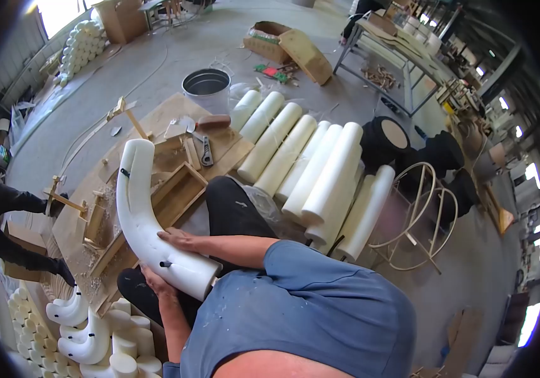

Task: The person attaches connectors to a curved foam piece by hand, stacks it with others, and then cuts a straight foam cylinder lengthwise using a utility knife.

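Note:
A long, curved white foam tube (141,208) lies across my lap and over the board in front, one end close to my body. Small black pegs stick out of it near the far end and near the close end. On top of its side rests my right hand (178,240), curled over the surface. My left hand (158,283) grips the opposite side near the close end, its fingers partly hidden by the tube. Beneath the tube, a wooden board (87,183) carries a wooden trough (182,189), a black-handled tool (207,153) and wood scraps.
Straight white foam rolls (292,157) are stacked at right, with a bent frame (430,217) beyond. A white bucket (207,88) stands behind the board. More curved white pieces (87,337) sit at lower left. Another person's dark sleeve (21,200) reaches in from the left.

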{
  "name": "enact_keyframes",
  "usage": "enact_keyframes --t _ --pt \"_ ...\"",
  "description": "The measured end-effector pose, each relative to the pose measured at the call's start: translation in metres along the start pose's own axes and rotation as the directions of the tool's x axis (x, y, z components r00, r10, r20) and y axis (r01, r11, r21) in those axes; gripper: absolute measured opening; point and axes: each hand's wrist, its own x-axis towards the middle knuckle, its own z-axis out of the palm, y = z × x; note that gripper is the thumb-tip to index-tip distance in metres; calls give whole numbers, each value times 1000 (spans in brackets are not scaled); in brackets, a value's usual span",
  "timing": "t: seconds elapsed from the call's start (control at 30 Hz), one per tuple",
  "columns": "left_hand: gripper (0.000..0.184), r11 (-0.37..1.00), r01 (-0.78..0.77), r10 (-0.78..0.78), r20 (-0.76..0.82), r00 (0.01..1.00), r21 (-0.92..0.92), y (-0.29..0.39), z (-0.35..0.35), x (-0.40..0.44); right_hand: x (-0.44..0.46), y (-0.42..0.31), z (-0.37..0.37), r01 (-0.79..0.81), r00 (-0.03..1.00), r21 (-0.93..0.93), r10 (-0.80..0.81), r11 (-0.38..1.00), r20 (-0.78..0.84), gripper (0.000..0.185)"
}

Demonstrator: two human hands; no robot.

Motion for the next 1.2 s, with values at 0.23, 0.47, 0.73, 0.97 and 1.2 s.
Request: enact_keyframes --t 0.23,0.47,0.73,0.97,1.2 --pt "67 984 65 -68 -12 998 -165 4 26 9 21 -34 -25 83 981 -31 -76 996 177 77" --pt "56 988 113 -109 42 993 -110 10 71 -66 -52 -84 -119 124 899 81 -147 989 413 62" --pt "71 998 23 -16 108 994 -66 -6 46 66 -103 -65 -124 13 863 -239 109 971 493 88" --pt "65 987 -153 155 67 986 -40 -30 53 69 -40 -71 -107 58 939 -449 104 892 328 66" --pt "64 983 -183 184 46 982 -27 -12 59 53 -9 -69 -52 -53 991 -347 91 936 94 72"
